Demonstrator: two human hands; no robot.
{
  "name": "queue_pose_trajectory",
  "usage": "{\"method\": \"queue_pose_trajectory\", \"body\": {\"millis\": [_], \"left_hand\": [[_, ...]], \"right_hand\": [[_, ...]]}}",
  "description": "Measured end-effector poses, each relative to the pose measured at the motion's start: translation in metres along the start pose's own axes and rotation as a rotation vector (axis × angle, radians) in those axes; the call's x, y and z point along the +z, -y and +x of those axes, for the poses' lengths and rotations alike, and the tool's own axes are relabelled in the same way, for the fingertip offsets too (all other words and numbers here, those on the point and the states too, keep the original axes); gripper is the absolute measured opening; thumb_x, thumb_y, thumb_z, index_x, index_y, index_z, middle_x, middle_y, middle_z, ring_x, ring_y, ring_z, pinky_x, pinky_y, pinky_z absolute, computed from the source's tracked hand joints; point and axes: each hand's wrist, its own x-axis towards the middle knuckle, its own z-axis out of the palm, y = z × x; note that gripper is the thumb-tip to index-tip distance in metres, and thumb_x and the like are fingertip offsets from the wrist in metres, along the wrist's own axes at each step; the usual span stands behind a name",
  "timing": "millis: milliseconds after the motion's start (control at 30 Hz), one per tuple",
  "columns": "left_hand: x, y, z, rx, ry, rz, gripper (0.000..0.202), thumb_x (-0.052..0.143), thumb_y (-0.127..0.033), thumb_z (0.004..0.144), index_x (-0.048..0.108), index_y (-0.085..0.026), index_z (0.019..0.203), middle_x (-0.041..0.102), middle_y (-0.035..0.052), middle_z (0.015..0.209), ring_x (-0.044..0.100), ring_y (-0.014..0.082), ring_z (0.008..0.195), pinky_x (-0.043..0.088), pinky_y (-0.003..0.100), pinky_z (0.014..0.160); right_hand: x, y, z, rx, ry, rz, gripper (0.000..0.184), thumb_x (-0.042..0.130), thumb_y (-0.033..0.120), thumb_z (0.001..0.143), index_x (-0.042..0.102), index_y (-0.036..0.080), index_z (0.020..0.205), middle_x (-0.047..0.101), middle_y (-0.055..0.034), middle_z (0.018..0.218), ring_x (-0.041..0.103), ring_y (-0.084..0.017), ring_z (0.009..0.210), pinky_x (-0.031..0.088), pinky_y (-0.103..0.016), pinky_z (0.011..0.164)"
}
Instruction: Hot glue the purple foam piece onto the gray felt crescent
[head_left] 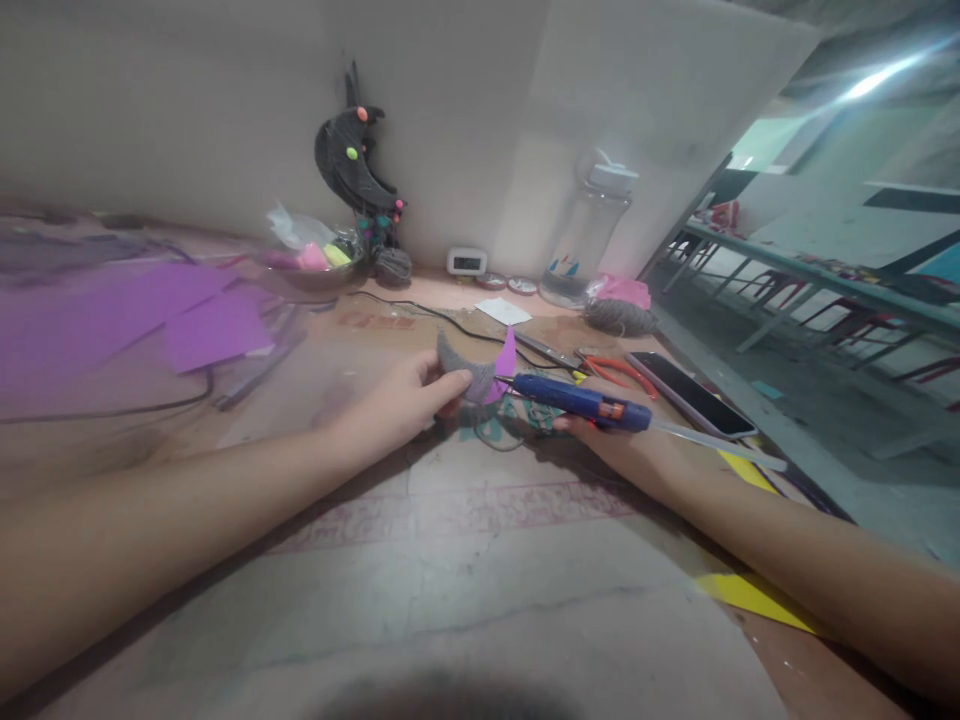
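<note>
My left hand (430,390) pinches a small crescent shape (466,370) between thumb and fingers. Grey yarn covers its left part, while its right tip is bare purple (505,362). From the right, my right hand (581,415) grips a blue hot glue gun (581,398), partly hidden behind it. The gun's nozzle points left and meets the crescent near where grey changes to purple; I cannot tell whether it touches. A clear glue stick (712,447) sticks out of the gun's back end. Below the crescent, a loop of grey yarn (501,440) hangs near the table.
Purple sheets (214,325) lie left. Along the back stand a bowl (315,275), a small digital clock (466,262), a clear bottle (589,235) and a yarn ball (619,315). A dark crescent (352,165) hangs on the wall. Orange-handled pliers (619,372) and a phone (690,393) lie right.
</note>
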Motion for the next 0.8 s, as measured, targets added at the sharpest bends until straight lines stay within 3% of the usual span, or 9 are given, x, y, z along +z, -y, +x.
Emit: {"method": "queue_pose_trajectory", "body": {"millis": [400,633,800], "left_hand": [[0.0008,-0.0022,-0.0014,0.013,0.022,-0.012,0.025,0.054,-0.037,0.085,0.049,-0.018,0.069,0.05,-0.0042,0.061,0.049,0.0098,0.055,0.035,0.022,0.052],[0.001,-0.0017,-0.0026,0.017,0.025,0.001,0.025,0.055,-0.037,0.085,0.05,-0.019,0.069,0.051,-0.0029,0.062,0.05,0.0114,0.056,0.036,0.023,0.051],[0.0011,-0.0032,-0.0029,0.024,0.035,0.014,0.024,0.055,-0.037,0.085,0.051,-0.019,0.07,0.051,-0.0028,0.062,0.049,0.0115,0.057,0.037,0.022,0.051]], "right_hand": [[-0.0014,0.0059,-0.0001,0.16,0.017,0.038,0.019,0.066,0.04,0.067,0.056,0.023,0.067,0.062,-0.001,0.066,0.06,-0.019,0.064,0.047,-0.032,0.057],[0.0027,-0.0001,-0.0013,0.051,-0.041,0.158,0.02,0.063,0.041,0.07,0.054,0.024,0.066,0.061,-0.001,0.064,0.056,-0.018,0.061,0.047,-0.031,0.055],[-0.0015,0.0018,-0.0007,0.124,0.006,0.113,0.023,0.064,0.044,0.067,0.053,0.024,0.067,0.059,-0.0015,0.066,0.057,-0.02,0.065,0.047,-0.032,0.057]]}}
